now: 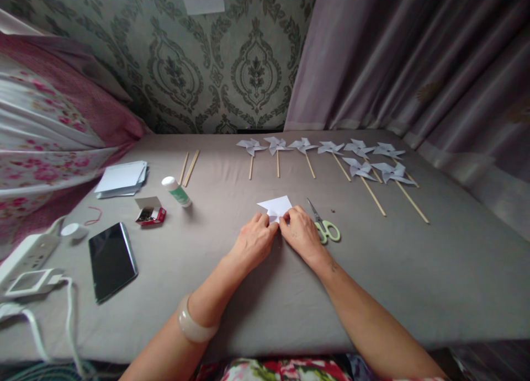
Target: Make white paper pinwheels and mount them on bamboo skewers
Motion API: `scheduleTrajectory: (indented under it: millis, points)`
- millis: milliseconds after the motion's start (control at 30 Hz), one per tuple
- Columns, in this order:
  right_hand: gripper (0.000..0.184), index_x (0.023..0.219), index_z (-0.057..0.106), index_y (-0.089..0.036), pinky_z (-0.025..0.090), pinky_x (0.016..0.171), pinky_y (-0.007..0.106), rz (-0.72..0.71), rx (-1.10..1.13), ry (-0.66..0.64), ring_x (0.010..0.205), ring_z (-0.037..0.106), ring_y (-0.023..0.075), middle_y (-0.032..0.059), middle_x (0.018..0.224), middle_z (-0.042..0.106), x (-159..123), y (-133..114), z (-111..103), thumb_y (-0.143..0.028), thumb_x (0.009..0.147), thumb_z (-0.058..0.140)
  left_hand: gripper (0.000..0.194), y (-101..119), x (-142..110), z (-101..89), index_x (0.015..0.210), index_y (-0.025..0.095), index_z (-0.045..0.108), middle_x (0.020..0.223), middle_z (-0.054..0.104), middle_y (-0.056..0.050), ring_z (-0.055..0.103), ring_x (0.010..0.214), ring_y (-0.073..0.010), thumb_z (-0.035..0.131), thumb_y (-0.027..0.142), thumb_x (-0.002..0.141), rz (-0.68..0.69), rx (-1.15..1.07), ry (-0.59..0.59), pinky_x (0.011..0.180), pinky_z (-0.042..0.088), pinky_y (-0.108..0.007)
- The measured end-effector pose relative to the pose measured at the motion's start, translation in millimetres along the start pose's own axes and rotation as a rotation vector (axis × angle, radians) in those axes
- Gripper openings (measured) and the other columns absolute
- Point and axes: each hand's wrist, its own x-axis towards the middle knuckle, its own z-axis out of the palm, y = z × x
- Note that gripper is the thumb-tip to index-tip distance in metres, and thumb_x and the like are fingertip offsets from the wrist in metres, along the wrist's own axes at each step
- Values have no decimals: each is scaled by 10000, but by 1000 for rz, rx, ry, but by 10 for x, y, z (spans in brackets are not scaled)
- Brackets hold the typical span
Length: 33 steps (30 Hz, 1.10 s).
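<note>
A small sheet of white paper [280, 204], partly folded at its near side, is held just above or on the cloth in front of me. My left hand [257, 238] pinches its near left part with fingers closed. From the other side, my right hand [298, 231] grips the near right part, fingers also closed. My fingertips nearly meet and hide part of the folds. Beside my right hand lies a pair of scissors [330, 231] with pale green handles, its blades pointing away from me and partly hidden by the hand.
Several white paper pinwheels [304, 144] on sticks lie at the back right. Left are a glue stick [177, 192], loose wooden sticks [191, 168], a paper stack [121, 179], an open small red box [151, 213], a phone [112, 262], a white cap [74, 231] and a power strip [31, 258].
</note>
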Motion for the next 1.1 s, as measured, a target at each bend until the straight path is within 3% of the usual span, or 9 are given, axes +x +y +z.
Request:
scheduleTrajectory:
  millis: [400, 1100]
  points:
    - [256, 1022, 665, -181, 416, 792, 243, -133, 129, 5, 882, 609, 161, 85, 1007, 650, -27, 120, -12, -197, 905, 438, 266, -11, -11, 23, 1026, 177, 606, 933, 572, -102, 497, 905, -216, 366, 149, 915, 20, -7, 28, 790, 461, -329]
    - [289, 1057, 684, -209, 426, 773, 242, -137, 70, -11, 887, 620, 164, 75, 1045, 637, -72, 76, -51, -210, 917, 431, 258, -22, -10, 66, 1005, 168, 612, 920, 573, -99, 500, 896, -224, 365, 187, 932, 20, 4, 58, 761, 459, -322]
